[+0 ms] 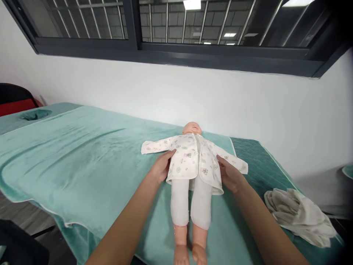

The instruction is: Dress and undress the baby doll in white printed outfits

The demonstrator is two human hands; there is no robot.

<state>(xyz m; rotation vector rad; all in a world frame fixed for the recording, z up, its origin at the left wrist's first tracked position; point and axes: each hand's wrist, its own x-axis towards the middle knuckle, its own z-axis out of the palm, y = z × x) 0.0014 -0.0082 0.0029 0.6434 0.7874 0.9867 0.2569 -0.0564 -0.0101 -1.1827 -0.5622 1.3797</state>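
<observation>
A baby doll (192,127) lies on its back with its feet toward me. It wears a white baby shirt (183,156) with small printed animals, its front edges meeting at the chest and parting lower down, and both sleeves spread outward. White cloth covers the legs (200,206); the feet are bare. My left hand (163,166) is at the shirt's left side, thumb on the fabric. On the opposite side, below the sleeve, my right hand (230,175) grips the shirt's edge with the thumb uppermost. The other fingers of both hands are largely hidden.
A light green plush cover (74,158) spreads over the bed, with a darker green quilted sheet (248,158) at the right. Crumpled white cloth (300,217) lies at the right edge. Behind stand a white wall (116,88) and a dark-framed window (193,55).
</observation>
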